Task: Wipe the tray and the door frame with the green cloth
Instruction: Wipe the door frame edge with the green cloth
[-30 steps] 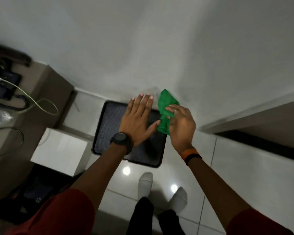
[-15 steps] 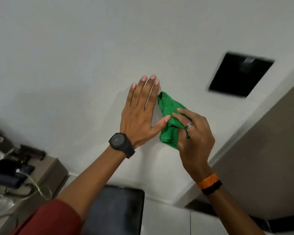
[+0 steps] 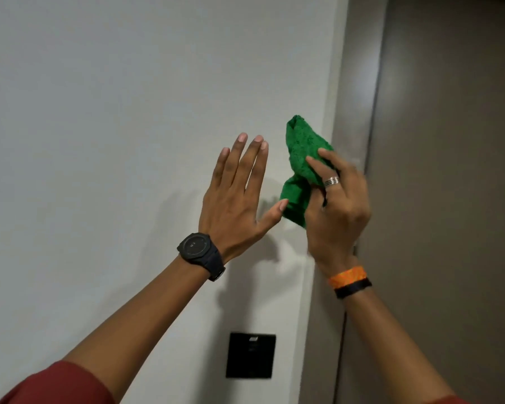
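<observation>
Both hands have risen up the wall since half a second ago; the black wall plate, then above right, now sits below the wrists. Right hand has its grip pinching the bunched green cloth, held against the wall's right edge just beside the door frame. Left hand has fingers spread flat, thumb tip touching the cloth. No tray in view.
</observation>
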